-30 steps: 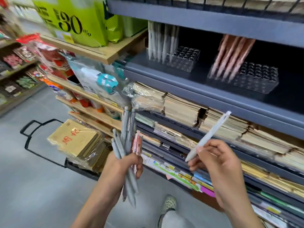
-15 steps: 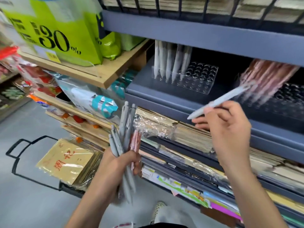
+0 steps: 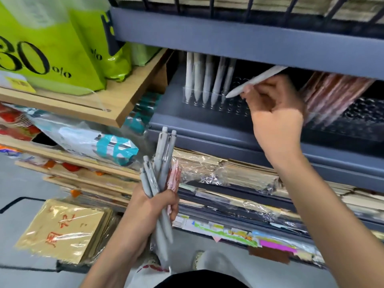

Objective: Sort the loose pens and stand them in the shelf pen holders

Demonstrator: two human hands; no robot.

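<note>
Insertion is judged in hand: a white pen (image 3: 254, 81) is pinched by the right hand (image 3: 274, 113), tip at the clear holder (image 3: 232, 108) beside standing pens (image 3: 199, 80). Spare pens (image 3: 161, 163) are gripped by the left hand (image 3: 158, 206). Alignment over a free hole is needed next.

Five standing pens (image 3: 204, 80) are counted left of the right hand (image 3: 274, 113), one white pen (image 3: 256, 80) in it; at least four grey pens (image 3: 161, 163) and one pink pen (image 3: 174, 178) in the left hand (image 3: 154, 206).

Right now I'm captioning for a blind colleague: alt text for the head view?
The right hand aims a white pen at the clear pen holder on the grey shelf, beside the standing white pens. The left hand grips a bundle of grey and pink pens.
</note>
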